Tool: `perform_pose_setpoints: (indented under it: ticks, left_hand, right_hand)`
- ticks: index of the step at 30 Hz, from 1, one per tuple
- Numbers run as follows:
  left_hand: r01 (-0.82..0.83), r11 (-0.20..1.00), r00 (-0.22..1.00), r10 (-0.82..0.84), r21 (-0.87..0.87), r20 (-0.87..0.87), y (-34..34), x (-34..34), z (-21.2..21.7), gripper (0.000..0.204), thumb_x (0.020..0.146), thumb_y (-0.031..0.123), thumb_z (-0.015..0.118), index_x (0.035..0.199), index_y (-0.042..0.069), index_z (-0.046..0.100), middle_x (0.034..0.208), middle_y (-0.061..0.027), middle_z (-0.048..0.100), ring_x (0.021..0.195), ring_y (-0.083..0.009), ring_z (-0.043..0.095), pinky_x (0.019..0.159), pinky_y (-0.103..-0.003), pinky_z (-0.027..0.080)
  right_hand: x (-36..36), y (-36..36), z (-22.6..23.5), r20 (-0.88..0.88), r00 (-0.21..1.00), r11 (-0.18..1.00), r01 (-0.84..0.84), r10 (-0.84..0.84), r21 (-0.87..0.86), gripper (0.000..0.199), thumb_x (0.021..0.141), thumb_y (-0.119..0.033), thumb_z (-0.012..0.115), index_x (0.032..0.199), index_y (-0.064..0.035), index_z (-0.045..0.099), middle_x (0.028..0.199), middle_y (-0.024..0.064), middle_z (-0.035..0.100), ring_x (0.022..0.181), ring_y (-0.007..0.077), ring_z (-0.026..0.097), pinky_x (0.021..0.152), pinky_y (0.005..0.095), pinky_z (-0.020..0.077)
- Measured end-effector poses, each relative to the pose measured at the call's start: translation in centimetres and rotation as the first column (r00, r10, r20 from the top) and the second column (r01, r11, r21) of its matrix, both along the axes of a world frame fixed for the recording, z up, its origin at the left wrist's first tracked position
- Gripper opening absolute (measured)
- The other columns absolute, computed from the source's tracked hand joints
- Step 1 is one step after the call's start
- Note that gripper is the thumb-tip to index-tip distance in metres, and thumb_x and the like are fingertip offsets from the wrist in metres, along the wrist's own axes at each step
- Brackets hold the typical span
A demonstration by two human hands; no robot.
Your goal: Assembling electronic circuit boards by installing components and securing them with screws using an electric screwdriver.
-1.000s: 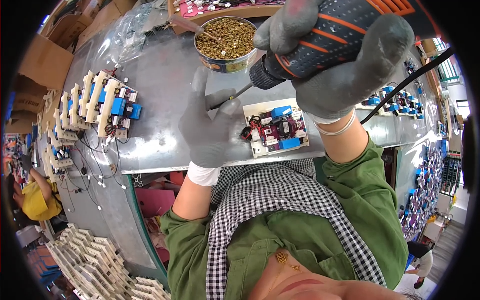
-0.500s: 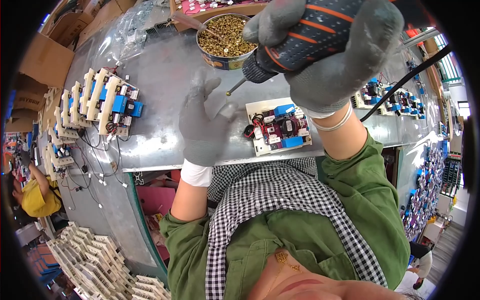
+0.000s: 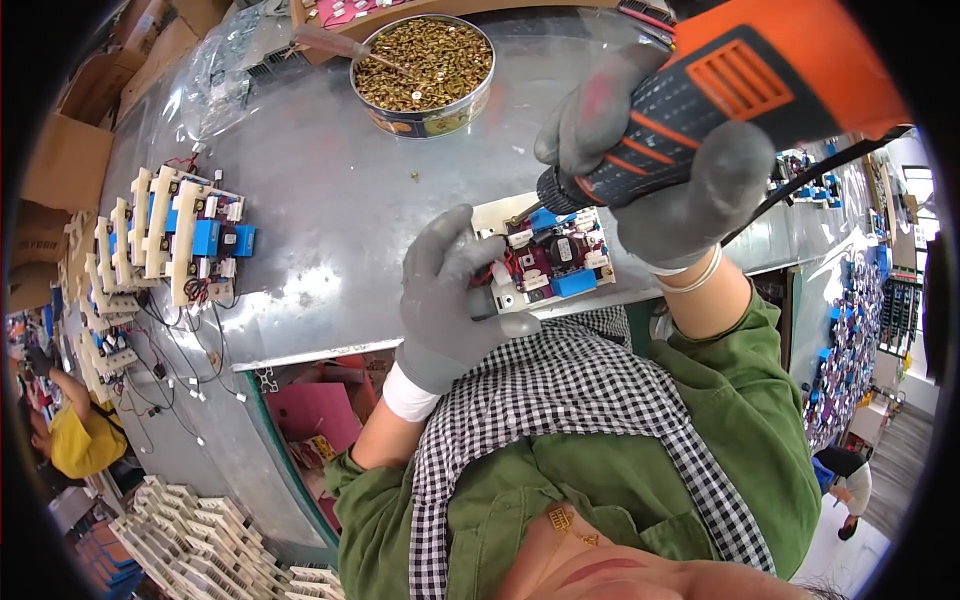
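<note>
A circuit board (image 3: pixel 556 252) on a white plastic base lies near the bench's front edge, carrying blue blocks, a black round part and red and black wires. My left hand (image 3: pixel 445 300), in a grey glove, grips its left end, forefinger by the wires and thumb along the near side. My gloved right hand (image 3: pixel 690 190) is wrapped round an orange and black power screwdriver (image 3: pixel 660 130), tilted down to the left. Its bit meets the far left corner of the base; the screw there, if any, is too small to make out.
A round tin (image 3: pixel 424 78) of brass-coloured screws stands beyond, a clear-handled tool (image 3: pixel 335 42) leaning in it. One loose screw (image 3: pixel 415 176) lies on the metal bench. Stacked boards (image 3: pixel 165 235) with trailing wires stand left. The screwdriver's black cable (image 3: pixel 800 180) runs right.
The screwdriver has come down from above the bench to the board's far left corner. My left hand has moved right and nearer, onto the board's left end.
</note>
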State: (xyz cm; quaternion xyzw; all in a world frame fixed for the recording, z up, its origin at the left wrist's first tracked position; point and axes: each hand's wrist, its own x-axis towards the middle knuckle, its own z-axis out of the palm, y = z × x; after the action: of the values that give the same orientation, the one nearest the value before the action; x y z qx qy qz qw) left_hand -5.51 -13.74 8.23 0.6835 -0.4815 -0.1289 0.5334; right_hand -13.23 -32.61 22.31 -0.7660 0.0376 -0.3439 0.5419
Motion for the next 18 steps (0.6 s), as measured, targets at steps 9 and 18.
perform_pose_setpoints:
  ticks: [9, 18]
  left_hand:
    - [-0.047, 0.998, 0.998, 0.048, -0.042, 0.029, -0.8, -1.1, -1.3, 0.062, 0.057, 0.026, 0.091, 0.110, 0.009, 0.063, 0.131, -0.0159, 0.061, 0.121, -0.0412, 0.057, 0.100, -0.051, 0.046]
    - [-0.052, 0.997, 0.984, 0.061, -0.060, 0.165, -1.0, -0.7, -1.0, 0.055, 0.065, 0.022, 0.089, 0.112, 0.008, 0.063, 0.125, -0.0140, 0.065, 0.119, -0.0354, 0.062, 0.100, -0.047, 0.049]
  right_hand:
    - [-2.0, -1.3, -1.7, 0.002, 0.973, 0.948, -0.226, 0.232, 0.223, 0.075, 0.087, -0.072, 0.063, 0.117, -0.0039, 0.054, 0.087, 0.0078, 0.064, 0.063, 0.0218, 0.061, 0.067, 0.0404, 0.0555]
    - [-0.9, 0.1, -2.9, 0.022, 0.987, 0.966, -0.162, 0.161, 0.203, 0.069, 0.091, -0.060, 0.065, 0.123, -0.0007, 0.051, 0.087, 0.0073, 0.063, 0.071, 0.0217, 0.063, 0.075, 0.0430, 0.0559]
